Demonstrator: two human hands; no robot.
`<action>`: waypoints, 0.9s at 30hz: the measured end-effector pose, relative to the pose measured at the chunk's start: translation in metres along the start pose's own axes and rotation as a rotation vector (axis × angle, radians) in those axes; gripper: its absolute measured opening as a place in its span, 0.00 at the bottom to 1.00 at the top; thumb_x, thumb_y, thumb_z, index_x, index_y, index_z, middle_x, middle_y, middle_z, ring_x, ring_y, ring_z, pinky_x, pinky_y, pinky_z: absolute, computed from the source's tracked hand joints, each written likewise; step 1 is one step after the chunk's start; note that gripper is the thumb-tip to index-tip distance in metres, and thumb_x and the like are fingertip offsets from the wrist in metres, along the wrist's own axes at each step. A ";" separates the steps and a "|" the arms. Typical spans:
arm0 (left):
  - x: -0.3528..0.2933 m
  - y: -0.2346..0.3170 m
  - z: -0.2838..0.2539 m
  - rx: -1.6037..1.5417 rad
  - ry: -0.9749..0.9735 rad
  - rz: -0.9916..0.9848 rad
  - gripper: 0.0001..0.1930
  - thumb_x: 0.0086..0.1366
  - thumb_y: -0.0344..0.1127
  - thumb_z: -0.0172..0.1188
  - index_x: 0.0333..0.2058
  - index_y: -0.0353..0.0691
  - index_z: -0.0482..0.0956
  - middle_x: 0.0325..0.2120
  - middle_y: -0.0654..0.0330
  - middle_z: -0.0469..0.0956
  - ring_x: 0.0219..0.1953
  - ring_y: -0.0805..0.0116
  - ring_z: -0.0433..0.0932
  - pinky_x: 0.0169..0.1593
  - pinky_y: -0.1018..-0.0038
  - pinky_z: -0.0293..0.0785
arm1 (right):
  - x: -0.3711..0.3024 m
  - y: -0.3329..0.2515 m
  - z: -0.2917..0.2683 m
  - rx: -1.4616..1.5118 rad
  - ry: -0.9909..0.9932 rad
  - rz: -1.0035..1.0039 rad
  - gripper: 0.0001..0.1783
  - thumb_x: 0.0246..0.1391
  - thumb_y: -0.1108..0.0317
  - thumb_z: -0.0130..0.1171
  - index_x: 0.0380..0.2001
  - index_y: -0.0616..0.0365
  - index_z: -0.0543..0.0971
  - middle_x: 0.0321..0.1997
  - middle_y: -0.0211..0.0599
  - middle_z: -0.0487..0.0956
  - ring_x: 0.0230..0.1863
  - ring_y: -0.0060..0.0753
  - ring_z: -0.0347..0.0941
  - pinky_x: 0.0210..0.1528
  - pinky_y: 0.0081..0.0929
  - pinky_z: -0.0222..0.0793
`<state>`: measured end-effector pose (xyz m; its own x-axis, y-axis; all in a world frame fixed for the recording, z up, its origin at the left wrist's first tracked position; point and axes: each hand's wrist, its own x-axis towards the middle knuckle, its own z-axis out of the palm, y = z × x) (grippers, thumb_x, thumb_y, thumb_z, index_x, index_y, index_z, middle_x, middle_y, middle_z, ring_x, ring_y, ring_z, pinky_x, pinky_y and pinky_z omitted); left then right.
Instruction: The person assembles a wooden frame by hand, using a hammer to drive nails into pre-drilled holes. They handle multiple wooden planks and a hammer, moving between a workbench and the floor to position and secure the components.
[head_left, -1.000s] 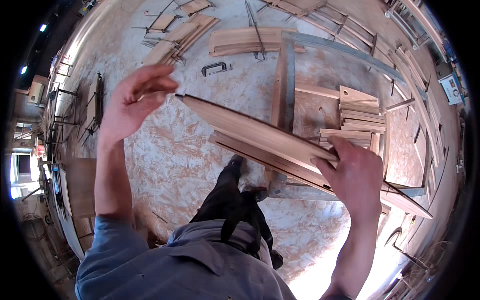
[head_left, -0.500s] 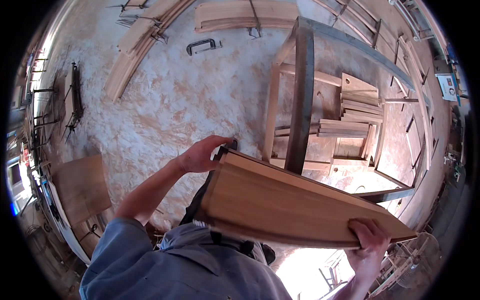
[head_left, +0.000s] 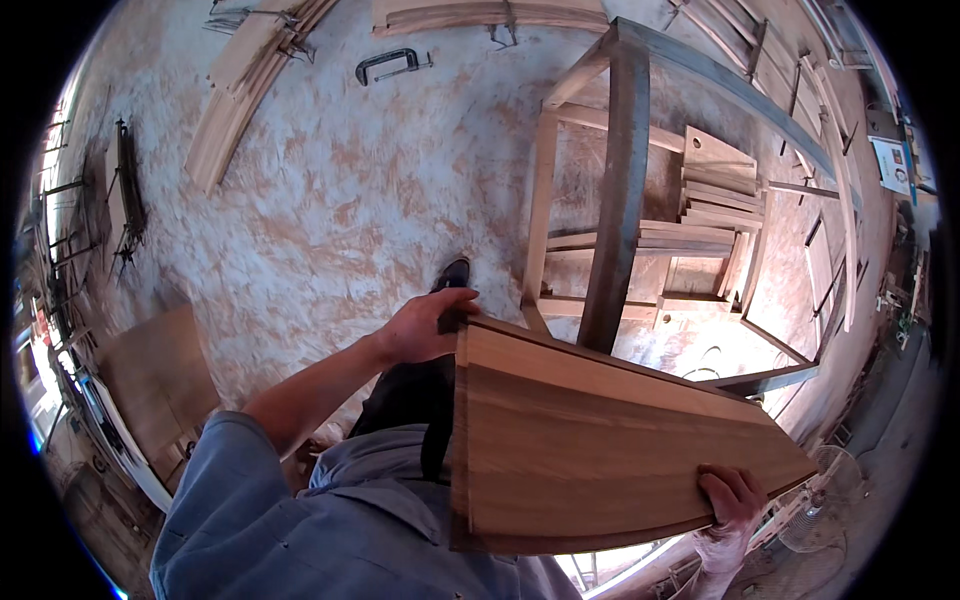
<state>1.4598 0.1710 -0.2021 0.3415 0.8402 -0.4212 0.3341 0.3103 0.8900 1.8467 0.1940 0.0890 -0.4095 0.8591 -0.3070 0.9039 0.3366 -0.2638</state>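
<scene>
A long wooden panel (head_left: 580, 440) with a darker edge strip is held up in front of my body, its broad face turned toward me. My left hand (head_left: 425, 328) is closed on its far left corner, the fingertips partly hidden behind the edge. Towards the right end, my right hand (head_left: 733, 510) grips the near lower edge, thumb and fingers wrapped round it. Just beyond the panel stands a metal-legged frame (head_left: 618, 190), which the panel partly overlaps in view.
Stacked boards (head_left: 715, 205) lie inside the frame's outline. A C-clamp (head_left: 390, 65) rests on the stained floor (head_left: 330, 180), near clamped planks (head_left: 245, 95). A flat wooden sheet (head_left: 160, 375) is at the left, and a fan (head_left: 825, 500) stands at the lower right.
The panel has tilted so that more of its broad face shows, and its left end has moved right. My left hand has shifted right with it; my right hand has dropped slightly.
</scene>
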 end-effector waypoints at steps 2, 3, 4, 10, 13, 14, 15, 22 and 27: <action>0.001 0.000 0.001 -0.045 0.002 -0.003 0.31 0.51 0.29 0.65 0.56 0.37 0.69 0.48 0.55 0.79 0.50 0.57 0.78 0.54 0.69 0.74 | 0.001 0.001 0.000 0.001 -0.004 -0.008 0.13 0.33 0.67 0.62 0.27 0.58 0.77 0.33 0.39 0.82 0.32 0.46 0.77 0.35 0.38 0.72; 0.001 -0.001 0.001 -0.040 0.008 0.020 0.31 0.51 0.29 0.65 0.56 0.37 0.69 0.47 0.54 0.80 0.50 0.57 0.78 0.54 0.69 0.74 | 0.002 0.001 -0.001 -0.002 -0.007 -0.016 0.13 0.33 0.67 0.62 0.27 0.57 0.77 0.33 0.38 0.82 0.31 0.45 0.77 0.34 0.38 0.72; 0.000 -0.002 0.001 -0.035 0.014 0.043 0.31 0.50 0.29 0.65 0.56 0.36 0.69 0.47 0.54 0.80 0.49 0.57 0.79 0.53 0.68 0.75 | 0.003 0.002 -0.001 -0.003 -0.009 -0.025 0.13 0.33 0.67 0.62 0.27 0.56 0.76 0.34 0.37 0.82 0.31 0.45 0.78 0.34 0.38 0.72; -0.001 0.001 0.004 -0.019 0.046 0.014 0.28 0.53 0.26 0.62 0.54 0.34 0.71 0.45 0.53 0.81 0.48 0.59 0.80 0.52 0.69 0.76 | 0.004 0.006 -0.001 -0.008 -0.015 -0.050 0.14 0.32 0.64 0.63 0.27 0.56 0.76 0.33 0.38 0.82 0.31 0.45 0.78 0.33 0.38 0.72; -0.002 -0.002 0.006 0.018 0.064 0.050 0.26 0.55 0.25 0.62 0.54 0.32 0.71 0.45 0.52 0.81 0.49 0.61 0.80 0.53 0.71 0.76 | 0.003 0.007 -0.001 0.000 -0.014 -0.051 0.14 0.32 0.64 0.63 0.26 0.57 0.76 0.33 0.39 0.82 0.31 0.45 0.78 0.33 0.38 0.73; -0.002 -0.003 0.007 0.032 0.070 0.065 0.25 0.55 0.25 0.62 0.54 0.32 0.71 0.45 0.52 0.81 0.49 0.61 0.80 0.52 0.71 0.76 | 0.004 0.007 -0.001 0.000 -0.011 -0.054 0.14 0.32 0.64 0.63 0.26 0.57 0.77 0.33 0.39 0.82 0.31 0.45 0.78 0.33 0.38 0.73; -0.002 -0.005 0.008 0.030 0.070 0.062 0.25 0.55 0.26 0.62 0.54 0.32 0.71 0.45 0.52 0.81 0.49 0.61 0.80 0.52 0.71 0.76 | 0.004 0.007 0.000 -0.001 -0.007 -0.056 0.14 0.32 0.64 0.63 0.27 0.57 0.77 0.33 0.39 0.82 0.31 0.45 0.78 0.33 0.38 0.73; -0.003 -0.002 0.005 0.042 0.012 0.001 0.27 0.57 0.27 0.62 0.56 0.33 0.69 0.48 0.51 0.79 0.50 0.57 0.79 0.54 0.69 0.75 | 0.009 0.004 0.005 -0.004 0.008 -0.059 0.12 0.34 0.65 0.62 0.26 0.58 0.78 0.32 0.39 0.82 0.28 0.45 0.78 0.31 0.38 0.73; -0.008 0.009 -0.002 -0.001 -0.041 -0.053 0.39 0.55 0.25 0.61 0.65 0.38 0.56 0.57 0.51 0.71 0.55 0.57 0.76 0.58 0.66 0.71 | 0.003 -0.001 0.008 0.001 0.021 -0.024 0.12 0.36 0.64 0.62 0.26 0.60 0.78 0.32 0.41 0.82 0.31 0.46 0.77 0.34 0.37 0.71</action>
<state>1.4581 0.1682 -0.1906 0.3589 0.8039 -0.4742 0.3520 0.3540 0.8665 1.8434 0.1936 0.0813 -0.4283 0.8586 -0.2816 0.8938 0.3569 -0.2714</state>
